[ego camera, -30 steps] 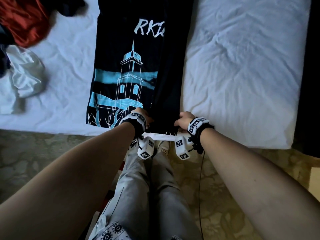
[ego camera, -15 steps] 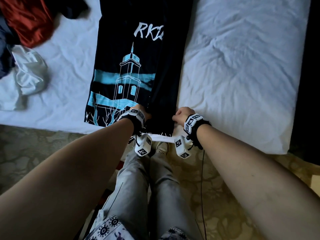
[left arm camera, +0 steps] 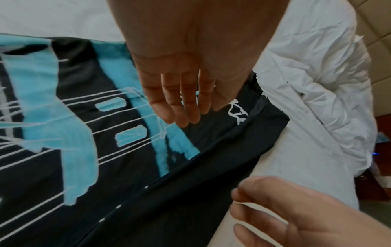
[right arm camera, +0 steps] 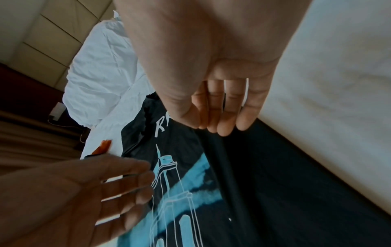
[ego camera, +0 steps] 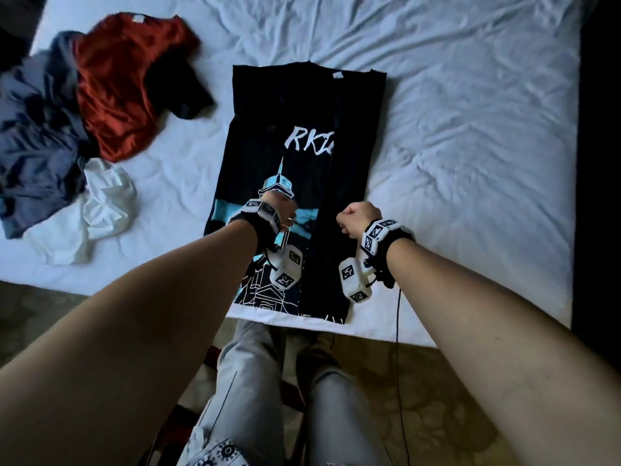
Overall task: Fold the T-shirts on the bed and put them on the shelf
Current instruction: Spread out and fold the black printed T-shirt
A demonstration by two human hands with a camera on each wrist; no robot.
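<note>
Just beneath both hands (ego camera: pixel 280 210) (ego camera: pixel 358 216): T-shirt (ego camera: pixel 302 105)

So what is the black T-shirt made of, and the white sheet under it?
The black T-shirt looks like soft knitted fabric, likely cotton: matte, limp, folding flat. Its blue tower picture looks like printed ink, smooth with sharp edges. The white bed sheet looks like thin woven cloth, maybe cotton: dull, full of fine creases. The exact fibre cannot be told.

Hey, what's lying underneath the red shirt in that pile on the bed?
The red shirt lies over a blue-grey garment and a black one. A white garment lies nearer. Anything directly beneath is covered.
</note>
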